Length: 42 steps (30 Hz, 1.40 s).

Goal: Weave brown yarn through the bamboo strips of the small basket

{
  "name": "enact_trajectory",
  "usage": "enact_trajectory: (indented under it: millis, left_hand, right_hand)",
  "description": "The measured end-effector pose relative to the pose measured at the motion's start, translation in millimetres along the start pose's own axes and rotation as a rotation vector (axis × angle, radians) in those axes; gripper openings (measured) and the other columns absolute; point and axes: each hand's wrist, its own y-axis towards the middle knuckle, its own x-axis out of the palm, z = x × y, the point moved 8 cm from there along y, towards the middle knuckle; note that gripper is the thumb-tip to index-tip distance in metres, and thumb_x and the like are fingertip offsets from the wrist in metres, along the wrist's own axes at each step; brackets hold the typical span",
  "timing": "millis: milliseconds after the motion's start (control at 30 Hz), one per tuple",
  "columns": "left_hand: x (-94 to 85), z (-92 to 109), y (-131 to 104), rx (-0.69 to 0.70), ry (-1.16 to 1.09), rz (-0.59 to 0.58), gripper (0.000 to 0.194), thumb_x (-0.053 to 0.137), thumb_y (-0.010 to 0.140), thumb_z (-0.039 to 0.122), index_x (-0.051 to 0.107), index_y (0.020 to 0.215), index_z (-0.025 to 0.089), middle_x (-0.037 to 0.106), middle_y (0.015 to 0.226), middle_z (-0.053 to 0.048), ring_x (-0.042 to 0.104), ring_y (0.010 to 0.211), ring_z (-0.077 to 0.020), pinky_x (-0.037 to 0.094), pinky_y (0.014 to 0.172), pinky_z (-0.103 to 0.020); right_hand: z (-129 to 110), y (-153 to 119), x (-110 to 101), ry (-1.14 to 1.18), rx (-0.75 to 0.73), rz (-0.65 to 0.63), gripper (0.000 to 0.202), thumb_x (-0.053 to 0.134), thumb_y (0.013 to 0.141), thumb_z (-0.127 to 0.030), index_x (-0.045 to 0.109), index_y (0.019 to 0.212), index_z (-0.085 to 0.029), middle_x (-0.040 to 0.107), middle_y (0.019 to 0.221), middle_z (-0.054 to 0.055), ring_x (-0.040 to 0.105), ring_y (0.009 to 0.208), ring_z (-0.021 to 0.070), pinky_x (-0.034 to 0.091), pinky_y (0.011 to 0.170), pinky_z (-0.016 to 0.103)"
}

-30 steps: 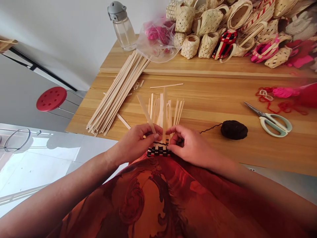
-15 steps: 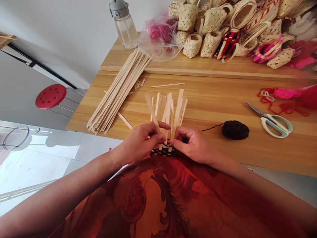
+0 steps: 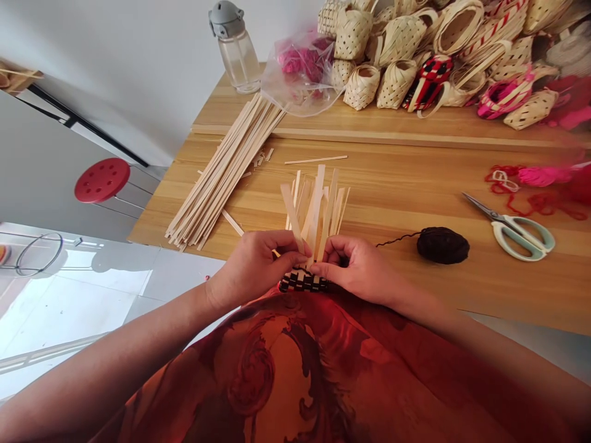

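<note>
Woven piece [image 3: 303, 284] in black and cream checks — yarn ball [image 3: 443, 245] near-black, stool [image 3: 102, 180] red

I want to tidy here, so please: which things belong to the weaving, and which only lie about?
Likely in the job: woven piece, upright strips, black yarn ball, strip bundle, perhaps scissors.
Likely lying about: bottle, woven baskets, red stool.
</note>
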Motion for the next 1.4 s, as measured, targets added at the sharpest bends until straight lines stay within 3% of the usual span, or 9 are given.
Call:
enact_trajectory:
  millis: [333,533,667,900,1000,1100,1200,1300,1400]
  left_hand:
    - [9.6,-10,-3,0.037,-0.190,-0.013,0.020,0.067,0.091,0.035,0.080,0.094,0.020,0.079,0.086,-0.003,0.070,0.074,-0.0166,0.054,0.068,-0.026]
    - [9.5,-1,1,0.040,0.014,-0.097,0.023,0.072,0.087,0.038,0.081,0.098,0.020,0.080,0.091,-0.004,0.070,0.078,-0.0178,0.052,0.069,-0.026]
    - [11.4,1,6,-0.014,0.105,-0.107,0.015,0.069,0.087,0.031,0.079,0.086,0.020,0.080,0.097,-0.004,0.072,0.081,-0.0187,0.053,0.072,-0.027]
    - [13.6,-5,9,-0.112,0.098,-0.092,0.017,0.072,0.079,0.031,0.078,0.084,0.017,0.076,0.074,-0.004,0.067,0.065,-0.0179,0.048,0.058,-0.026]
    - [12.7,-8,8,-0.129,0.092,-0.071,0.022,0.073,0.077,0.032,0.078,0.092,0.016,0.072,0.069,-0.002,0.062,0.060,-0.0158,0.046,0.055,-0.025]
    - [16.9,-8,6,-0.097,0.031,-0.109,0.020,0.070,0.080,0.029,0.077,0.095,0.017,0.074,0.079,-0.003,0.065,0.069,-0.0167,0.051,0.064,-0.027]
    - [18.9,-10,4,-0.092,-0.047,-0.143,0.017,0.067,0.084,0.028,0.074,0.095,0.018,0.075,0.084,-0.004,0.067,0.076,-0.0183,0.053,0.072,-0.029]
    - [16.5,-9,5,-0.090,-0.038,-0.177,0.018,0.064,0.086,0.028,0.073,0.098,0.018,0.075,0.091,-0.005,0.068,0.082,-0.0190,0.053,0.074,-0.029]
    - [13.3,-3,7,-0.074,0.043,-0.232,0.021,0.060,0.087,0.023,0.075,0.102,0.019,0.075,0.103,-0.006,0.068,0.091,-0.0196,0.052,0.081,-0.029]
  right_hand:
    - [4,1,-1,0.000,0.031,-0.004,0.030,0.075,0.080,-0.039,0.058,0.068,-0.018,0.056,0.061,-0.003,0.046,0.056,0.0107,0.033,0.050,0.024]
    - [2,2,3,-0.011,-0.012,-0.039,0.017,0.070,0.084,-0.033,0.066,0.085,-0.017,0.057,0.069,-0.003,0.048,0.061,0.0115,0.037,0.055,0.025]
    - [5,2,3,0.036,-0.024,-0.054,0.018,0.069,0.085,-0.034,0.066,0.085,-0.016,0.058,0.071,-0.002,0.050,0.064,0.0120,0.039,0.057,0.025]
    - [6,-4,-3,0.118,-0.062,0.020,0.028,0.069,0.088,-0.041,0.066,0.075,-0.017,0.056,0.065,-0.003,0.047,0.060,0.0106,0.037,0.055,0.024]
    - [6,-6,-7,0.224,-0.084,0.055,0.020,0.067,0.089,-0.037,0.069,0.087,-0.018,0.061,0.070,-0.001,0.052,0.062,0.0117,0.043,0.059,0.024]
    - [1,-8,-14,0.256,-0.141,0.098,0.016,0.062,0.092,-0.031,0.068,0.100,-0.019,0.065,0.079,0.001,0.060,0.072,0.0141,0.050,0.068,0.027]
    - [-6,-13,-25,0.136,-0.181,0.137,0.011,0.061,0.092,-0.027,0.064,0.100,-0.020,0.065,0.082,0.001,0.061,0.074,0.0143,0.050,0.069,0.027]
    - [-19,-21,-42,-0.187,-0.247,0.140,0.007,0.064,0.091,-0.025,0.064,0.097,-0.021,0.068,0.093,0.003,0.062,0.080,0.0165,0.050,0.073,0.030]
    - [-36,-30,-58,-0.558,-0.351,0.014,0.006,0.065,0.090,-0.020,0.070,0.092,-0.022,0.071,0.092,0.004,0.064,0.084,0.0203,0.047,0.076,0.034]
